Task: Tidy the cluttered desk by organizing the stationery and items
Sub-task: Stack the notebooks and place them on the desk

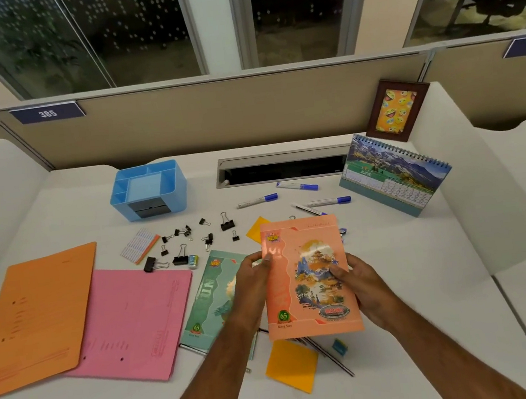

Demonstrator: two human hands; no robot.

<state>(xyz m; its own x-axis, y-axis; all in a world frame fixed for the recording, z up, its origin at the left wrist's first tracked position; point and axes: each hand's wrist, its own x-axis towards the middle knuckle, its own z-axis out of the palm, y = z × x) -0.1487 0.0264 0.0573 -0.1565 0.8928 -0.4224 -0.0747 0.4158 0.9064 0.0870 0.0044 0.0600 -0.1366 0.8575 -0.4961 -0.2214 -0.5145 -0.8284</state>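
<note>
A desk (395, 282) seen from above, read left to right. At lower left an orange folder (38, 313) lay flat, overlapping a pink folder (131, 322), loose rather than squared up. At upper centre-left stood a blue organiser (149, 189), its compartments bare, probably waiting for the small items. Below it binder clips (191, 240) were scattered beside a pad of sticky tabs (139, 246). At centre a green notebook (207, 300) lay flat. The left hand (252, 286) pinched the left edge of an orange notebook (310, 279), thumb on the cover. The right hand (359, 283) gripped its right edge, fingers curled behind. The book was held lifted and tilted toward the viewer, likely to be stacked with the green one. Markers (300, 191) lay above it, yellow notes (292, 365) below. At upper right stood a calendar (393, 174) and photo frame (397, 110), upright, seemingly already in place
</note>
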